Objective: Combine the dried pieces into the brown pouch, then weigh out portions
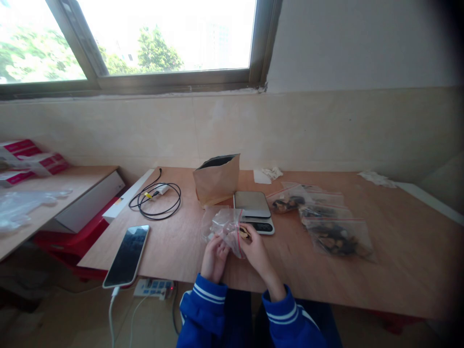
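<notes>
My left hand (214,257) and my right hand (255,250) both grip a clear plastic zip bag (224,227) above the wooden tabletop (398,270). A small brown piece (244,233) shows at the bag's red-lined edge, pinched by my right fingers. Just behind the bag sits a digital kitchen scale (253,210). A kraft paper poury with a black lining (216,180) stands beyond it. To the right lie several clear zip bags of dark pieces, the nearest (339,237) filled fullest.
A smartphone (126,256) lies near the table's left edge, and a coiled black cable (155,200) lies behind it. A power strip (154,288) sits on the floor below. White paper scraps (266,175) lie at the back, beneath a window. Pink-and-white boxes (32,157) occupy a side table.
</notes>
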Demonstrator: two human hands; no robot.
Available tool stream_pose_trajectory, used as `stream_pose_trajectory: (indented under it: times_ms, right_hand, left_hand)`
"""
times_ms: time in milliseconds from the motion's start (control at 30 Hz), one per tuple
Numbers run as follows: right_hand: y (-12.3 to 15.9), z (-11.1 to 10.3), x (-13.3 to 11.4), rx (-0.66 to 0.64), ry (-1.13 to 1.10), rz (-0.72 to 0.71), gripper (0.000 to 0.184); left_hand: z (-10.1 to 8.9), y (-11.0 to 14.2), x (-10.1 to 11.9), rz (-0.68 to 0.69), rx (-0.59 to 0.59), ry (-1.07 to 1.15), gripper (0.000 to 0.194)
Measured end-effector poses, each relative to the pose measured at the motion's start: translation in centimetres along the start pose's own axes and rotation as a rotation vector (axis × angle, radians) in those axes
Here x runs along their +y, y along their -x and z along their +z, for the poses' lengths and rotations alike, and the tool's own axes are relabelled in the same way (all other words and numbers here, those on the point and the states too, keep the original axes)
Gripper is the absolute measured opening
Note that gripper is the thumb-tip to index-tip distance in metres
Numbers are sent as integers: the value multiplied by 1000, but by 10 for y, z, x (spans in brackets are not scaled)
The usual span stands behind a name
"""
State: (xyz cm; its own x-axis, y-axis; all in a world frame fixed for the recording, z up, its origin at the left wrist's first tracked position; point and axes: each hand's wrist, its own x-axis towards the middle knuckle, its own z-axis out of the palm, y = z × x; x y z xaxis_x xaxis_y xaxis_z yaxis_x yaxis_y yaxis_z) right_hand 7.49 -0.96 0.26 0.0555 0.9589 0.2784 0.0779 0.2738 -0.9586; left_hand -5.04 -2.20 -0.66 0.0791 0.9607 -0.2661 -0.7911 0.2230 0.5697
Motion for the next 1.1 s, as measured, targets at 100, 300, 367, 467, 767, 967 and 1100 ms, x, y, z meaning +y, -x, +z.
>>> stream_pose_trajectory:
  times_ms: [100,300,367,467,767,967,1100]
  right_hand:
    - [-1,0,-1,43,-55,44,27]
    - [-4,-5,0,139,-181,136,32]
    - [-5,-9,3,201,-200,140,34]
    - [-10,-20,3,275,-208,134,39]
    - [-110,-31,-81,228,-176,-236,30]
    - [-195,10,-133,201,307,-714,15]
    - [-215,33,-122,70,467,-723,16]
  left_hand:
    - [0,-1,1,-7,3,18,21]
    - [0,-2,2,-8,24,85,15]
    - [-1,-3,1,5,45,96,12]
    - [-3,-4,1,19,50,104,12]
    - [-2,-3,2,2,-9,148,15]
    - [-6,-5,0,-1,3,124,13]
    - [-7,-5,-1,-7,21,109,15]
